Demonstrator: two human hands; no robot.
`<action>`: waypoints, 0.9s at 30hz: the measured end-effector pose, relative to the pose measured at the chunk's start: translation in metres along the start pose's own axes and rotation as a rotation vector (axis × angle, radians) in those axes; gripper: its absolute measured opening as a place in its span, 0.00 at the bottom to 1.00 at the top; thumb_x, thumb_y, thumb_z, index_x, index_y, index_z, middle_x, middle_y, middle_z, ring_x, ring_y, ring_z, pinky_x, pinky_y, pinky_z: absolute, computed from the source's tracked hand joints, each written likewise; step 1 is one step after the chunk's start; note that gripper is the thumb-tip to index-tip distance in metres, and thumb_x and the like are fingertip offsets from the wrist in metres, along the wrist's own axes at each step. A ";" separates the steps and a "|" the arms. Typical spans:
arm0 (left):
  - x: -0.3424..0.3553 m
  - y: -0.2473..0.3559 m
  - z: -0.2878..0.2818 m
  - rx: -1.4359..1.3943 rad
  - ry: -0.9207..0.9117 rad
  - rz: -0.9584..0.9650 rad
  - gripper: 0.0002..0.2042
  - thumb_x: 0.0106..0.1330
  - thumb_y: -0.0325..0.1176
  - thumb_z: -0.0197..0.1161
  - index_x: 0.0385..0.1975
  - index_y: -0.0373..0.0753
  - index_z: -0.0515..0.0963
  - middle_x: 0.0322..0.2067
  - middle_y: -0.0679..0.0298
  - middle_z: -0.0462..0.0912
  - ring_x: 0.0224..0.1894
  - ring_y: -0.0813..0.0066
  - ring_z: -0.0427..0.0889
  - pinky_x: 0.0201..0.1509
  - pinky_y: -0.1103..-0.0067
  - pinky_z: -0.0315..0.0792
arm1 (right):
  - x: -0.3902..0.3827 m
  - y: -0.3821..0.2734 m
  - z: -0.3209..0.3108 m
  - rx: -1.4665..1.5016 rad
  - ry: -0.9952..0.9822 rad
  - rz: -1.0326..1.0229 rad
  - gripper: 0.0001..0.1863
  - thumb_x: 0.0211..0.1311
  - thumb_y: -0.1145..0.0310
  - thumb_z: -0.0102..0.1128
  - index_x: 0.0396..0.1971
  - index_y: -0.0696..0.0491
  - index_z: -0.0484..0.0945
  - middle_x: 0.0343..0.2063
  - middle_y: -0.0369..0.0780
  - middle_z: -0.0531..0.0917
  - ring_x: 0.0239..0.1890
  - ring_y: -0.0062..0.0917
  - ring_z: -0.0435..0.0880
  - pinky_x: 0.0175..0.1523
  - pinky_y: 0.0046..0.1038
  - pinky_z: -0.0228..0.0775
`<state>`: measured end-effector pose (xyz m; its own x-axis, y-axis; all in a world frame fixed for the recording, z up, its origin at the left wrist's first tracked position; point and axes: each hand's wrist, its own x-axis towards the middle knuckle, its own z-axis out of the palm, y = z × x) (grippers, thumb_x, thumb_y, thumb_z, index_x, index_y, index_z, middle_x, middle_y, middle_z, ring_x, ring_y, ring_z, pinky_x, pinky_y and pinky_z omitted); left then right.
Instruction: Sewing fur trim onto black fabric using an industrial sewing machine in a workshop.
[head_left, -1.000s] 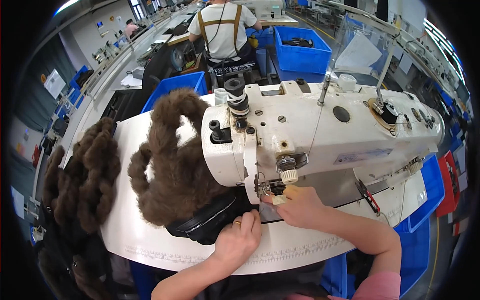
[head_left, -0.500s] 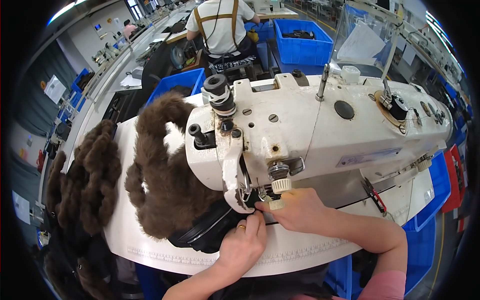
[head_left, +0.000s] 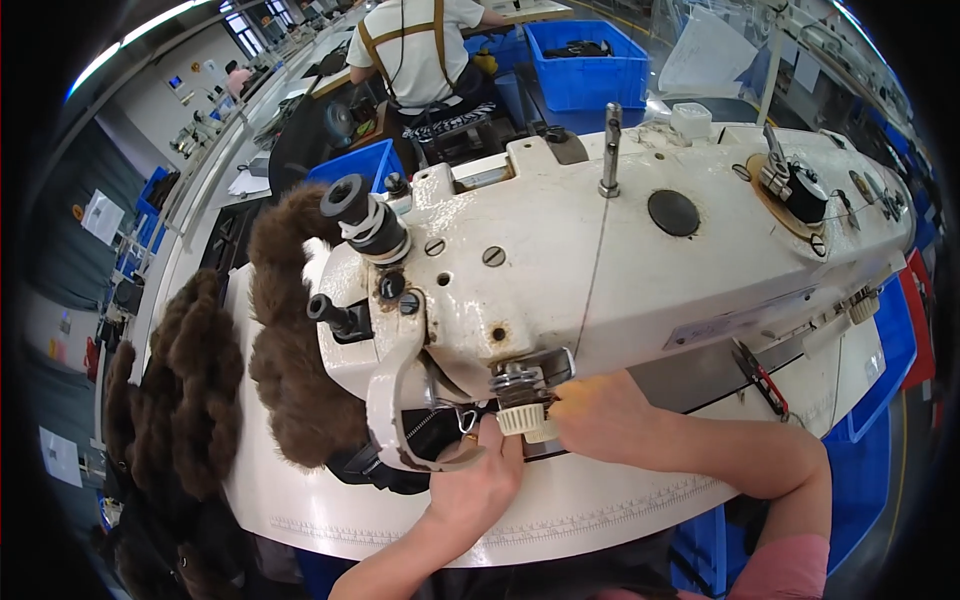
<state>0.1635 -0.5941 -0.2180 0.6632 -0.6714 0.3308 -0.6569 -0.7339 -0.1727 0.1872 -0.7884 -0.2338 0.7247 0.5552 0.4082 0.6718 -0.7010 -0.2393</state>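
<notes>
A brown furry piece [head_left: 310, 405] joined to black fabric [head_left: 385, 470] with a metal zipper lies under the head of a white sewing machine [head_left: 560, 250]. My left hand [head_left: 478, 485] is closed on the black part's right end beside the needle area, its fingertips partly hidden by the machine's curved white guard [head_left: 395, 400]. My right hand [head_left: 605, 415] is curled just right of the cream tension dial [head_left: 522, 420]. That dial hides its fingertips, so what they hold cannot be made out.
Red-handled thread snips [head_left: 762, 385] lie on the machine bed at right. More brown fur pieces [head_left: 200, 380] hang at the table's left edge. Blue bins [head_left: 590, 80] stand behind and at right. A person in a white shirt [head_left: 420, 50] sits ahead, back turned.
The view has shifted and moved nearer the machine. My left hand has moved further under the machine head, with the black fabric. My right fingers have drawn behind the dial.
</notes>
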 end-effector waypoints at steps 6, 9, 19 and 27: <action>-0.002 0.001 -0.002 0.027 -0.022 -0.108 0.15 0.52 0.28 0.59 0.40 0.32 0.80 0.32 0.57 0.75 0.16 0.73 0.75 0.17 0.78 0.70 | 0.001 0.005 0.012 0.104 0.154 0.017 0.12 0.47 0.70 0.60 0.36 0.49 0.81 0.21 0.34 0.76 0.21 0.26 0.79 0.20 0.28 0.68; -0.004 -0.008 -0.010 -0.034 -0.081 -0.200 0.13 0.57 0.27 0.59 0.42 0.33 0.78 0.32 0.56 0.75 0.16 0.68 0.76 0.16 0.75 0.69 | -0.004 0.008 0.015 0.136 0.159 0.048 0.07 0.47 0.70 0.60 0.30 0.49 0.79 0.20 0.33 0.75 0.21 0.27 0.78 0.20 0.29 0.68; 0.018 -0.029 -0.041 -0.187 -0.185 -0.294 0.04 0.61 0.24 0.60 0.33 0.33 0.80 0.29 0.54 0.81 0.28 0.54 0.81 0.29 0.69 0.75 | -0.018 -0.008 0.021 0.207 0.143 -0.305 0.12 0.46 0.71 0.57 0.34 0.49 0.79 0.32 0.32 0.78 0.25 0.23 0.78 0.25 0.24 0.72; 0.016 -0.023 -0.031 -0.218 -0.112 -0.222 0.05 0.58 0.24 0.61 0.33 0.36 0.79 0.30 0.54 0.81 0.25 0.56 0.81 0.26 0.69 0.75 | 0.002 -0.027 0.021 0.116 -0.047 -0.143 0.13 0.55 0.67 0.54 0.41 0.53 0.77 0.39 0.37 0.80 0.22 0.29 0.82 0.25 0.31 0.74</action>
<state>0.1777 -0.5844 -0.1799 0.8264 -0.5132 0.2317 -0.5449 -0.8326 0.0992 0.1738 -0.7591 -0.2453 0.6251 0.6678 0.4041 0.7797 -0.5588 -0.2825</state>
